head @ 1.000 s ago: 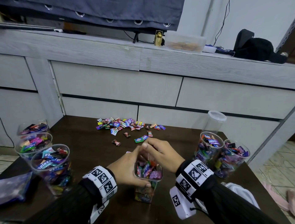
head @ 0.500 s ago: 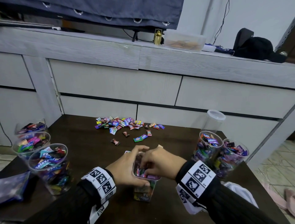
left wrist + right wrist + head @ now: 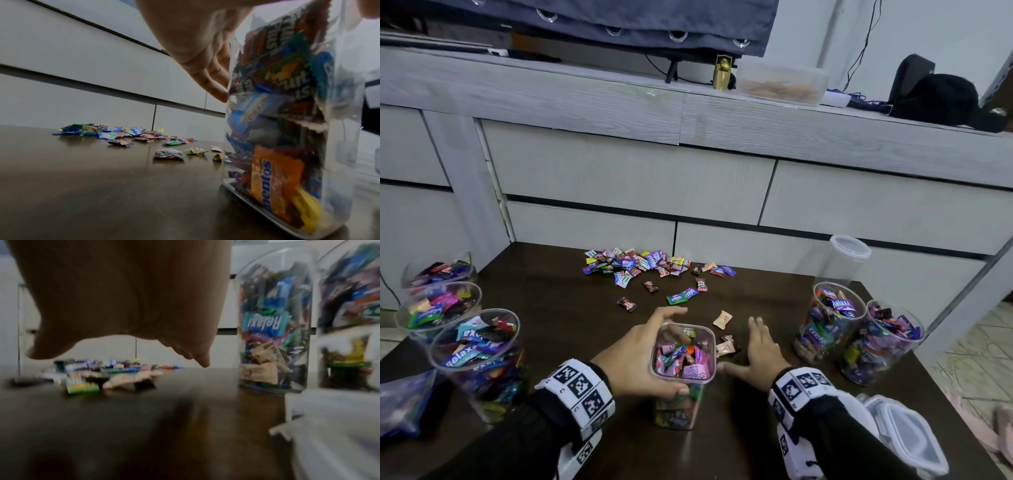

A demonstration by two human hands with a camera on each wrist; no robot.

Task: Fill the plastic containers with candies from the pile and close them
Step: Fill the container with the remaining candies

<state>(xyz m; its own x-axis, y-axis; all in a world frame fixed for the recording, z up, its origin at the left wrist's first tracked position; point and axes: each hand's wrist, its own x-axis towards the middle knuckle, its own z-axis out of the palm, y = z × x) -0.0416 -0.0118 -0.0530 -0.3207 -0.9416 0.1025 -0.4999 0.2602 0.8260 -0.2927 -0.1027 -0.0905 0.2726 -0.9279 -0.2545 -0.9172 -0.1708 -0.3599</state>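
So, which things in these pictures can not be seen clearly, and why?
- Right hand, right wrist view: its fingers are mostly hidden behind the palm, and the picture is blurred by motion.
- Square container, head view: the left hand covers its left wall.
- Lid, head view: cut off by the lower right edge.
- Round jars, right wrist view: the wrappers inside are too blurred to read, save one.

Dark brown wooden table (image 3: 558, 329). Candy pile (image 3: 640, 265) at far edge, strays nearer. Square container (image 3: 681, 377) stands near the front, full, lidless. Three round filled tubs (image 3: 476, 359) at left edge; two filled tubs (image 3: 828, 322) and an empty lidded jar (image 3: 842, 260) right. Loose lid (image 3: 907, 435) at front right corner.
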